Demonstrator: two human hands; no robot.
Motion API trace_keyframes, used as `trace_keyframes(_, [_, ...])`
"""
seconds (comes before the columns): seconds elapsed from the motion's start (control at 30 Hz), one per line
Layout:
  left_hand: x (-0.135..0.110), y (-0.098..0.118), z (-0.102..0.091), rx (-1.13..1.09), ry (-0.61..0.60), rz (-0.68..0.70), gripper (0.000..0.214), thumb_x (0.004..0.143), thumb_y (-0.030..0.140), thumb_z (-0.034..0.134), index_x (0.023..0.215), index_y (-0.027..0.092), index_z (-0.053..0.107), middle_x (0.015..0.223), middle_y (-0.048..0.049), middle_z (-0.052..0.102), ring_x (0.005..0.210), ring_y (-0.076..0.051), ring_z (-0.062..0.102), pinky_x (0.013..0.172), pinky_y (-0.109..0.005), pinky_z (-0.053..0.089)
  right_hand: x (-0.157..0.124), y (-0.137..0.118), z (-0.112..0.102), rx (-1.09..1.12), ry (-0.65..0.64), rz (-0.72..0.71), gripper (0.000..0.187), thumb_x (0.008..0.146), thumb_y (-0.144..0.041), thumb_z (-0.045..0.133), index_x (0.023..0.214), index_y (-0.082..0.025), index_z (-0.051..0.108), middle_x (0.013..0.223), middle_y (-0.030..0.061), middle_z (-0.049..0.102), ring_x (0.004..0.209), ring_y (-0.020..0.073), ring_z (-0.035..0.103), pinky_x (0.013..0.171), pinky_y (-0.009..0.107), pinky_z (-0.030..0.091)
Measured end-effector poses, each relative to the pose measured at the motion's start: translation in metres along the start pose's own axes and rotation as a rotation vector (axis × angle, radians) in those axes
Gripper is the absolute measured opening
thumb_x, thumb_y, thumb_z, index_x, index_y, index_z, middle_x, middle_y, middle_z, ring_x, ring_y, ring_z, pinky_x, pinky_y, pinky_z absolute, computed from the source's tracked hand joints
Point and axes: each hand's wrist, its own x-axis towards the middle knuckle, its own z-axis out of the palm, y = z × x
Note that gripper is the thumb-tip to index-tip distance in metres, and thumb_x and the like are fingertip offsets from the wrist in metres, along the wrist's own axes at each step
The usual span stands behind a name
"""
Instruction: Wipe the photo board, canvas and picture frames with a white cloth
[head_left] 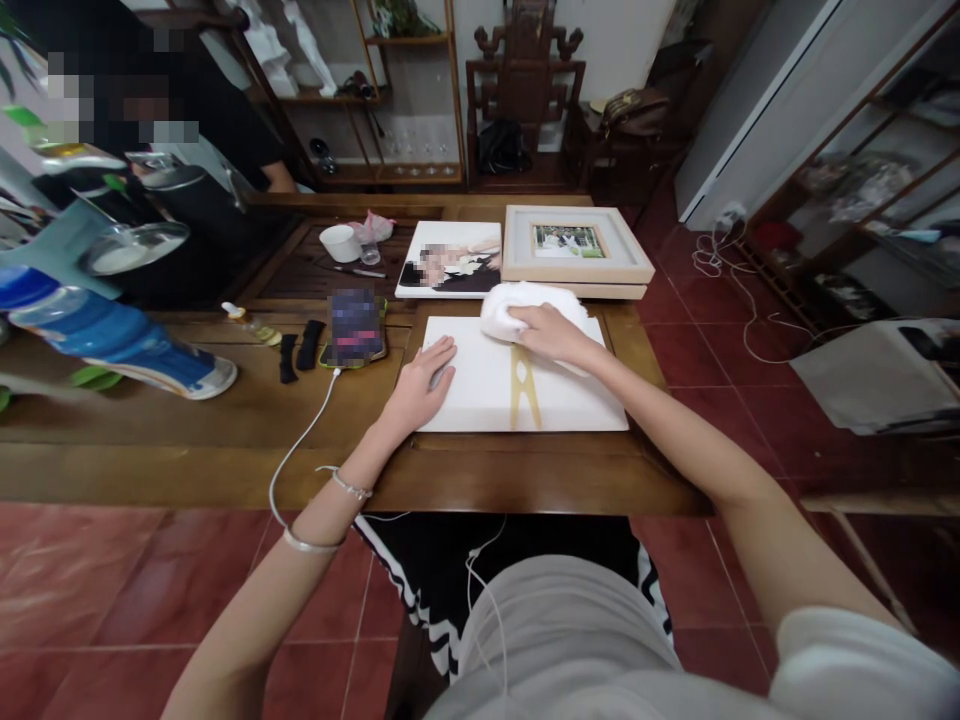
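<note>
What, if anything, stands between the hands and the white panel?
A white cloth lies between the right hand and the white panel, near its far edge; nothing visible separates the left hand from the panel.

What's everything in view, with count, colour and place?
Board: 1, white, yellow-marked, centre
Cloth: 1, white, on board
Photo: 1, white and black, behind board
Frame: 1+, pale wood, behind board
Phone: 1, green-edged, left of board
Cable: 1, white, at phone
Strips: 2, black, left of phone
Dropper bottle: 1, yellowish, beside strips
Large bottle: 1, blue, far left
Table: 1, brown, underneath
Chair: 1, brown, background
Shelves: several, brown, background
Floor: 1, red, below
Other person: 1, black-clothed, rear left
Left hand: 1, bare, on board
Right hand: 1, bare, on cloth
</note>
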Motion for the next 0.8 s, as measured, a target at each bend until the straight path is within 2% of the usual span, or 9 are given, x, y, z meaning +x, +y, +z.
trace_keyframes(0.17, [0.0,0.0,0.0,0.001,0.003,0.002,0.041,0.094,0.033,0.045,0.125,0.012,0.064,0.139,-0.0156,0.057,0.135,-0.028,0.048,0.115,-0.051,0.033,-0.053,0.041,-0.013,-0.029,0.061,0.099,0.013,0.071,-0.013,0.039,0.072,-0.024,0.047,0.069,0.0022,0.055,0.082,0.0291,0.059,0.086,0.042,0.042])
trace_keyframes(0.23, [0.0,0.0,0.0,0.004,0.001,-0.004,0.041,0.094,0.033,0.046,0.125,0.014,0.064,0.139,-0.0144,0.057,0.135,-0.028,0.047,0.115,-0.052,0.033,-0.072,0.044,-0.013,-0.044,0.05,0.104,0.015,0.07,-0.012,0.04,0.072,-0.025,0.048,0.06,-0.0002,0.048,0.087,0.0302,0.061,0.094,0.046,0.041])
trace_keyframes(0.3, [0.0,-0.001,0.0,0.009,0.0,-0.011,0.041,0.094,0.034,0.045,0.125,0.014,0.064,0.139,-0.0142,0.057,0.135,-0.028,0.047,0.115,-0.052,0.033,-0.091,0.036,-0.013,-0.08,0.001,0.084,0.019,0.068,-0.01,0.042,0.074,-0.025,0.051,0.06,-0.0001,0.049,0.095,0.0317,0.063,0.101,0.048,0.04])
trace_keyframes(0.33, [0.0,-0.001,0.0,0.013,-0.001,-0.014,0.042,0.094,0.034,0.045,0.125,0.013,0.064,0.139,-0.0145,0.057,0.135,-0.029,0.047,0.115,-0.052,0.033,-0.101,0.029,-0.013,-0.1,-0.03,0.068,0.021,0.067,-0.009,0.042,0.076,-0.025,0.052,0.065,0.0012,0.056,0.101,0.0323,0.062,0.102,0.048,0.039])
trace_keyframes(0.4, [0.0,0.0,0.0,0.019,0.001,-0.016,0.042,0.094,0.034,0.045,0.124,0.012,0.064,0.139,-0.0152,0.057,0.135,-0.029,0.047,0.115,-0.051,0.033,-0.12,0.012,-0.014,-0.121,-0.092,0.031,0.024,0.067,-0.007,0.041,0.079,-0.024,0.054,0.093,0.0062,0.068,0.115,0.0332,0.058,0.102,0.048,0.041])
trace_keyframes(0.47, [0.0,0.0,0.0,0.02,0.002,-0.018,0.043,0.094,0.034,0.044,0.125,0.012,0.064,0.139,-0.0153,0.056,0.135,-0.028,0.047,0.115,-0.05,0.033,-0.139,-0.004,-0.016,-0.1,-0.16,0.002,0.025,0.068,-0.006,0.041,0.08,-0.022,0.055,0.127,0.0092,0.063,0.132,0.0351,0.047,0.099,0.048,0.043])
trace_keyframes(0.53, [0.0,0.0,0.0,0.017,0.002,-0.021,0.043,0.094,0.034,0.045,0.125,0.013,0.064,0.139,-0.0152,0.056,0.135,-0.028,0.047,0.116,-0.05,0.033,-0.155,-0.017,-0.018,-0.07,-0.23,0.005,0.026,0.069,-0.006,0.041,0.082,-0.022,0.056,0.142,0.0089,0.054,0.142,0.0371,0.033,0.095,0.048,0.045])
trace_keyframes(0.67, [-0.001,0.001,-0.001,0.016,-0.001,-0.03,0.043,0.094,0.035,0.044,0.126,0.014,0.064,0.14,-0.0142,0.056,0.136,-0.027,0.047,0.116,-0.049,0.032,-0.162,-0.022,-0.016,-0.069,-0.265,0.065,0.026,0.073,-0.009,0.041,0.088,-0.022,0.058,0.129,0.0119,0.062,0.144,0.0386,0.029,0.095,0.049,0.044])
trace_keyframes(0.8, [0.0,0.002,-0.002,0.015,-0.007,-0.04,0.044,0.094,0.036,0.044,0.127,0.014,0.063,0.14,-0.0141,0.056,0.136,-0.027,0.046,0.117,-0.047,0.031,-0.132,-0.002,-0.011,-0.087,-0.188,0.085,0.026,0.074,-0.01,0.041,0.09,-0.021,0.059,0.104,0.0119,0.069,0.14,0.04,0.036,0.094,0.047,0.045])
